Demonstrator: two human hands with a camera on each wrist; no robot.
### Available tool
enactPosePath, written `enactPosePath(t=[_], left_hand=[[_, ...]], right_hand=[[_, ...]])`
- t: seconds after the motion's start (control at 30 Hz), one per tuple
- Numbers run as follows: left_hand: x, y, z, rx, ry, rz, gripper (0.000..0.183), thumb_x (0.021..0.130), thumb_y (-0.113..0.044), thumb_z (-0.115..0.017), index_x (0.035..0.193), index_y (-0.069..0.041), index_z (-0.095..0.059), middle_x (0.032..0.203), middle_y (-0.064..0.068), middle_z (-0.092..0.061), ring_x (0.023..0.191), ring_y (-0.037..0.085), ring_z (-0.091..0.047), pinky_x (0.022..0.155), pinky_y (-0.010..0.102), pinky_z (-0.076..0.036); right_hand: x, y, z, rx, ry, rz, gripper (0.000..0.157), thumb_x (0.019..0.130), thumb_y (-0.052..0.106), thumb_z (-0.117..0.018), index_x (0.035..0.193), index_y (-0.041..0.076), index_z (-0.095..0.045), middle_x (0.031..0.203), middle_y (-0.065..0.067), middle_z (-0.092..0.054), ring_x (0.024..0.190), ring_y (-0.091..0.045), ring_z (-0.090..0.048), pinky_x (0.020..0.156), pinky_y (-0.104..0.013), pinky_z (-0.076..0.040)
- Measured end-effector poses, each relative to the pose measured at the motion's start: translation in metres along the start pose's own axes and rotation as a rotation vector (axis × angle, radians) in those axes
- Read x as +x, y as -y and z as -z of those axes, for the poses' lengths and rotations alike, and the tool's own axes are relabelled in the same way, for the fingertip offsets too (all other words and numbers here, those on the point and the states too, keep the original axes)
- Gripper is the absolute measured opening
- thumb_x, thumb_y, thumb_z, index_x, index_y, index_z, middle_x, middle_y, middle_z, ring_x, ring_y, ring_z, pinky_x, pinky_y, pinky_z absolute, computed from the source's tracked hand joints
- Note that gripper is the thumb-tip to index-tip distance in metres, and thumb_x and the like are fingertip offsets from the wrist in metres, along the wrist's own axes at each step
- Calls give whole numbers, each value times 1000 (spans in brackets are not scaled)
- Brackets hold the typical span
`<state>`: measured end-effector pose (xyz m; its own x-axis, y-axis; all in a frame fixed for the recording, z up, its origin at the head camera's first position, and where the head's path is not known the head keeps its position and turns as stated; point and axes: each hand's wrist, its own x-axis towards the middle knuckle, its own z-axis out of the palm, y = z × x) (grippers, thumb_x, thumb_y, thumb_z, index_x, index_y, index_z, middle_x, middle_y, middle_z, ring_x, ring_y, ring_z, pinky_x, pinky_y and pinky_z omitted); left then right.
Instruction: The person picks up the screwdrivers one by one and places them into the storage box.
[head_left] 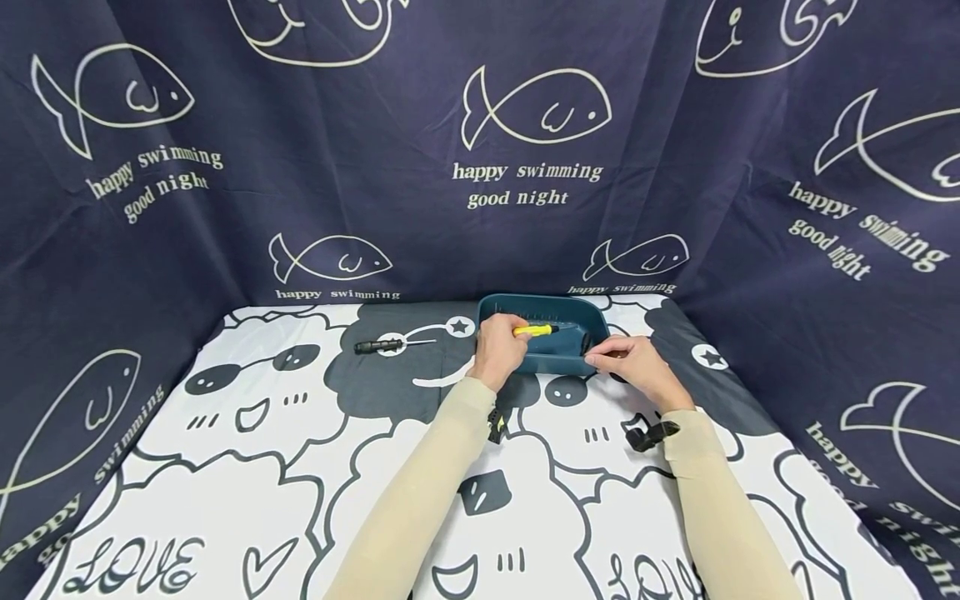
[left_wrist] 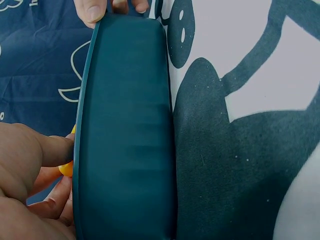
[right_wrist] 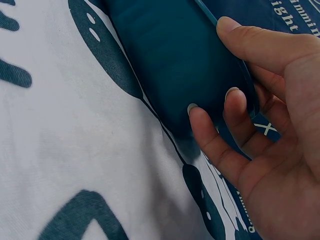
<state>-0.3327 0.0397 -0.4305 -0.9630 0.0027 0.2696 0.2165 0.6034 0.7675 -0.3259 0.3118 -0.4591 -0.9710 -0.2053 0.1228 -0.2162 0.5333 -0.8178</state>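
My left hand (head_left: 501,346) grips a yellow-handled screwdriver (head_left: 534,331) over the inside of a dark teal plastic bin (head_left: 551,364), its dark end and thin shaft pointing right. In the left wrist view, the yellow handle (left_wrist: 65,169) shows only in part behind the bin wall. My right hand (head_left: 636,362) holds the bin's front right corner; in the right wrist view the thumb lies at the rim and fingers curl about the corner. A small black object (head_left: 587,342) is inside the bin beside the right fingertips.
A black-handled screwdriver (head_left: 380,346) lies on the patterned cloth (head_left: 247,467) left of the bin, its shaft pointing right. Behind the bin hangs a dark blue curtain (head_left: 420,208) printed with fish. Black wrist straps (head_left: 651,436) sit at the sleeves.
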Motion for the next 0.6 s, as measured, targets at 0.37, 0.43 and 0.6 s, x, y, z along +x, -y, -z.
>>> enactPosePath(t=[0.37,0.43,0.6], left_hand=[[-1,-1,1,20,-17,-30,22,94,-15,-77,115,-8,-79,108,5,-78,105,23,-71,92,37,-56],[0,-1,1,17,-22,-38,23,94,-16,-77,115,-8,-79,108,4,-78,106,23,-71,94,37,-55],[0,4,2,-4,-31,-55,21,94,-15,-77,113,-8,-80,108,5,-78,107,23,-71,95,37,-55]], right_hand=[[-1,1,0,6,-1,-3,32,86,47,-83,103,20,-81,95,-8,-74,89,-36,-68,72,-36,-54],[-1,1,1,11,2,1,31,86,46,-83,103,21,-81,96,-9,-74,89,-37,-68,72,-35,-54],[-2,2,1,11,0,0,30,86,47,-83,103,22,-81,96,-10,-74,89,-38,-68,72,-36,-53]])
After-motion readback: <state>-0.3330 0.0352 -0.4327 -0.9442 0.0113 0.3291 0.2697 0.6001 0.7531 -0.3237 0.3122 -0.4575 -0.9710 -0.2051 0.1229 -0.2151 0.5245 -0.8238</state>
